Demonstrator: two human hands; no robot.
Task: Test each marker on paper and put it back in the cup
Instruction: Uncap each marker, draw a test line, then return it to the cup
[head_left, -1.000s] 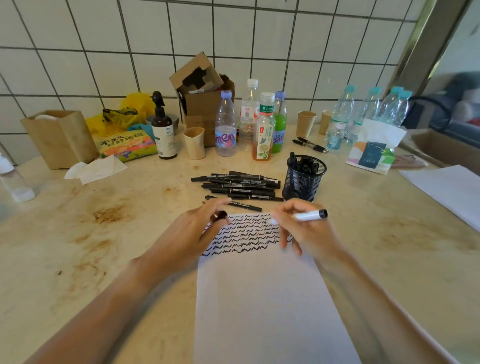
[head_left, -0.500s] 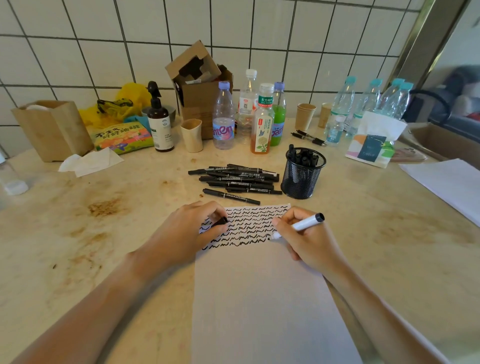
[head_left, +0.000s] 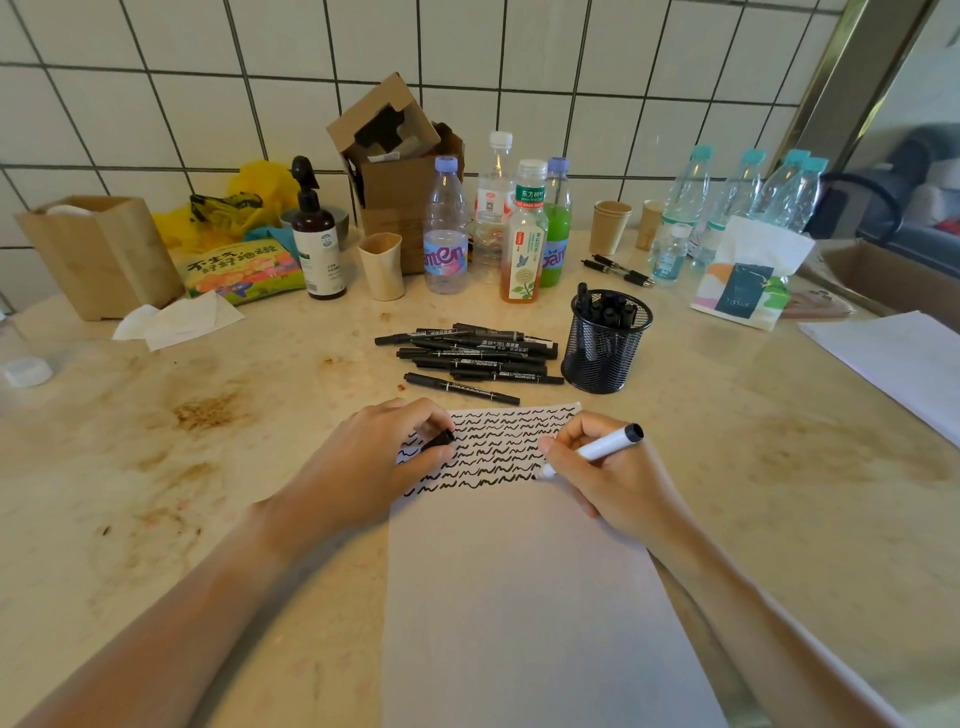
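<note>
Right hand (head_left: 602, 478) pinches a white-barrelled marker (head_left: 597, 449) in a writing grip. Tip is down at the right end of the lowest row of squiggles on the paper (head_left: 519, 597). Whether the tip actually touches the sheet: cannot tell, the fingers hide it.

Left hand (head_left: 374, 462) rests on the left edge of the paper, fingers curled round a small black piece, which I take to be the cap (head_left: 440, 439).

Risks from here, as judgement:
- Sheet could slide under the stroke if the left hand lifts, since nothing else pins it.
- Cap is small and only partly enclosed; it could drop and roll among the loose markers (head_left: 467, 356) lying just beyond the top of the sheet.
- The mesh cup (head_left: 605, 343) is already fairly full of black markers, standing upright. Pushing one more in at an angle could tip the cup or catch on the others.
- Returning the marker uncapped would let it dry or mark its neighbours.

Orientation: the marker's long axis runs from lower left to upper right, tilted up off the sheet. Writing end points down and left toward the paper; dark rear end points up and right, away from the person, roughly toward the table (head_left: 779, 467) edge side right of the cup. Cup stands near, beyond the top right corner of the paper.
</note>
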